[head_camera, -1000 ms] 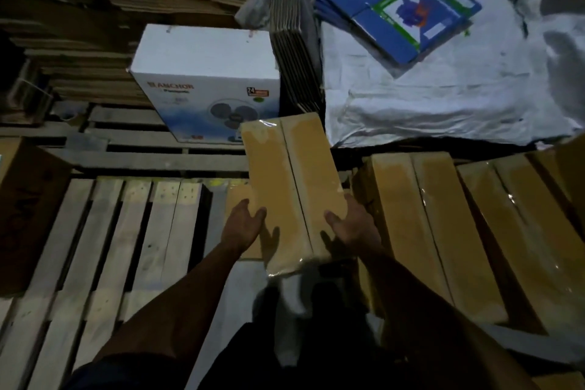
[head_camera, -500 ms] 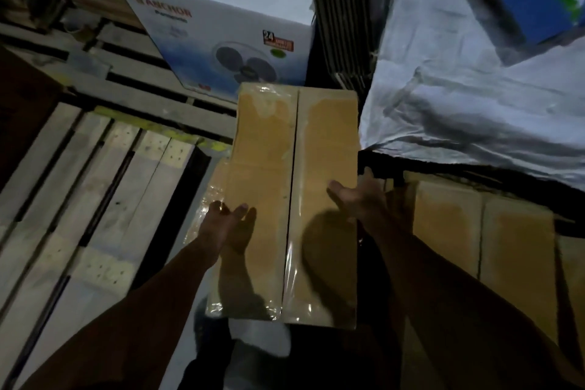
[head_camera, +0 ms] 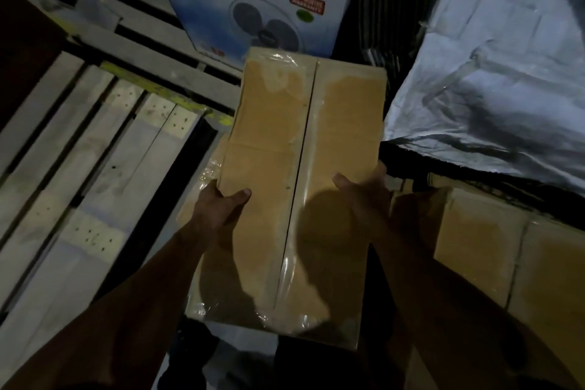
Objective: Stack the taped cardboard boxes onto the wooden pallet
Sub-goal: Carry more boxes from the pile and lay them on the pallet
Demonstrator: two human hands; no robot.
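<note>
Holding the box between both hands, the person has it lifted in front of the body, its taped top face up and its long axis running away from them, the far end tipped slightly right toward the fan carton. The left hand grips the left long edge, thumb laid over the top and the other fingers wrapped under or down the side, out of sight; the right hand clasps the right long edge at about the same point along the length, thumb on top, the rest hidden behind the box. Both hands sit near the middle of the length, so the load looks evenly shared and neither is clearly closer to the goal. The pallet lies to the left and below, its slats running roughly along the same line as the box, so the coming move is probably a sideways carry to the left and a lowering, with little turning needed. More taped boxes sit low on the right, just beside the right forearm. Compared with a second ago the box has come up and toward the camera, filling much more of the view and squaring up from a stronger tilt; the grip has shifted from the near end to the long sides. Over the last half second little has changed except that the view has drawn closer.
</note>
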